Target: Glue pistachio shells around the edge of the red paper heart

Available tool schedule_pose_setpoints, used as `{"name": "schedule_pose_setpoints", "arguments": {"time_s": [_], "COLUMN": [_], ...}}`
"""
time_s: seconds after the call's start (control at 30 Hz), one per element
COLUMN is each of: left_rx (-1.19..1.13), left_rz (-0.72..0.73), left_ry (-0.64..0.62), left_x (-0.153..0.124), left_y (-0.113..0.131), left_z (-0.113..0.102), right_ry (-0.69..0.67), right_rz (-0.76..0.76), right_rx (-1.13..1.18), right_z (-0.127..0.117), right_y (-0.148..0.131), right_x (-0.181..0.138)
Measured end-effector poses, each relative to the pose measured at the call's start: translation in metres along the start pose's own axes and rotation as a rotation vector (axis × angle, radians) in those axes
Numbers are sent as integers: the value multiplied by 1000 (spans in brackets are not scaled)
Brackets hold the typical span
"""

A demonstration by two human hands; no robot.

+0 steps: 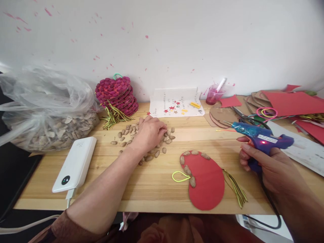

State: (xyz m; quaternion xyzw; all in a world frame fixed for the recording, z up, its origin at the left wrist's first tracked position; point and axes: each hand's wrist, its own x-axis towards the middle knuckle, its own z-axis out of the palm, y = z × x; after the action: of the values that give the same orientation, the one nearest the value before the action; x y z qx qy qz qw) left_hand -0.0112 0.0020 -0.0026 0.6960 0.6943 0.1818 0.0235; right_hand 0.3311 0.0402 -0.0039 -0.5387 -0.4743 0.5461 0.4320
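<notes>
My left hand [152,131] reaches into a scatter of brown peanut shells [149,158], its fingers curled together and the tips partly hidden. In my right hand [263,162] is a blue hot glue gun [263,136], gripped by its handle, with a red light lit and the nozzle pointing left. A red heart-shaped cardboard piece [209,184] lies between my hands near the front edge. Several peanut shells sit along its upper left edge. It carries a yellow cord loop [179,177] at its notch and a green-gold tassel [238,190] at its point.
A plastic bag of shells [58,131] and a white power bank [76,162] stand left. Purple shell-covered hearts [116,92] lean on the wall beside a decorated paper [176,103]. Right are a pink cup [214,95], scissors [243,115] and red card [296,103].
</notes>
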Motion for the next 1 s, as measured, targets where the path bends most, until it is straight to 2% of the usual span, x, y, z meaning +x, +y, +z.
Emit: {"name": "schedule_pose_setpoints", "arguments": {"time_s": [0.3,0.53,0.8,1.0], "left_rx": [47,-8,-50,-49], "left_rz": [-87,-59,-38,-77], "left_ry": [68,63,-21,-56], "left_x": [-1,-3,-4,-4], "left_y": [-3,-1,5,3], "left_z": [2,-2,-8,-14], "right_ry": [-3,2,10,10], "right_rz": [-5,4,-1,5], "right_rx": [-5,-2,-7,-3], "right_z": [0,0,-1,-2], "right_y": [3,1,2,3], "right_x": [1,0,1,2]}}
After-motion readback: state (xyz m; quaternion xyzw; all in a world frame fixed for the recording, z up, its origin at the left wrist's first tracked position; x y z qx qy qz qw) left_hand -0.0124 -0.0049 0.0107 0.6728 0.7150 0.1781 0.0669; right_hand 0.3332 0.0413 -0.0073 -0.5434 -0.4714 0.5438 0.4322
